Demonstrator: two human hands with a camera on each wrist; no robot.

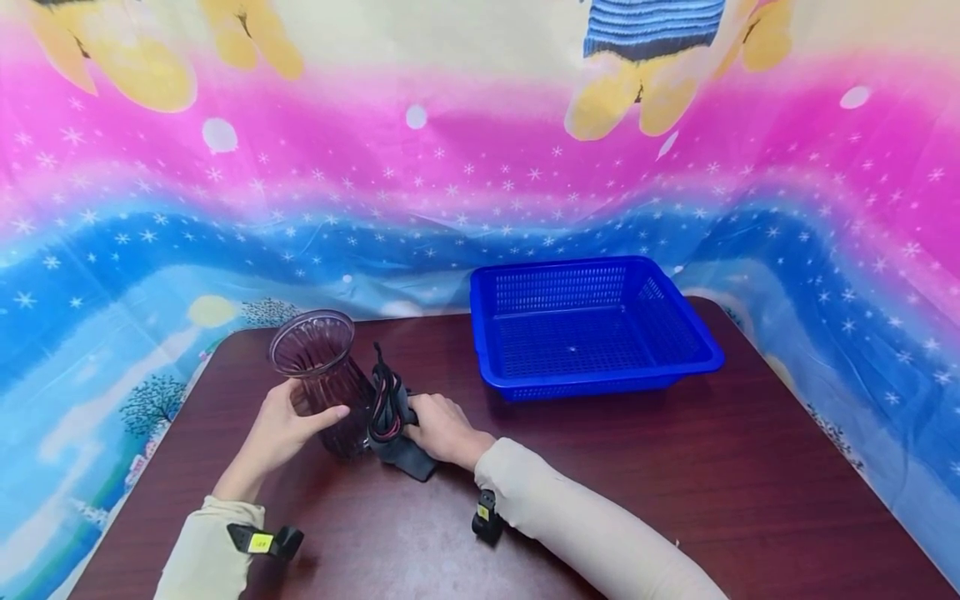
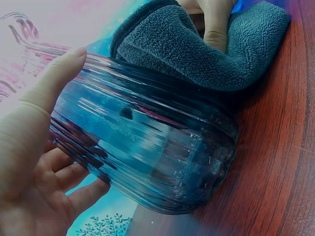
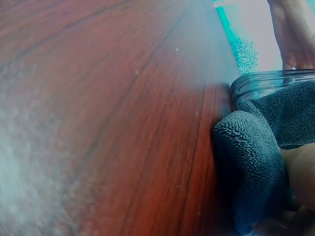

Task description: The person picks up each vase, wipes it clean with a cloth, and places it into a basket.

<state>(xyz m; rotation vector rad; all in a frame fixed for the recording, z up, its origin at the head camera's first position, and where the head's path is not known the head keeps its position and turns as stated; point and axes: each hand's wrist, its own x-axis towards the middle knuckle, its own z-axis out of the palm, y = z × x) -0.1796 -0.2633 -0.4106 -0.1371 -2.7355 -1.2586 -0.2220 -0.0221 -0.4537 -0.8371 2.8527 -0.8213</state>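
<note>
A ribbed, purple-tinted glass vase (image 1: 348, 400) with a flared rim stands on the table, tilted a little to the left in the head view. My left hand (image 1: 288, 425) holds it round the neck, thumb in front and fingers behind, as the left wrist view shows. In my right hand (image 1: 446, 425) is a folded dark grey cloth (image 1: 405, 454), fluffy in texture, gripped in a bunch. The cloth (image 2: 162, 44) lies against the vase's right side. In the right wrist view the cloth (image 3: 251, 157) hides most of the vase (image 3: 261, 83).
A blue plastic basket (image 1: 596, 383) with slotted walls stands at the back right of the dark red wooden table (image 1: 420, 542). A printed cloth backdrop (image 1: 420, 192) hangs right behind the table's back edge. Each sleeve carries a black wrist camera.
</note>
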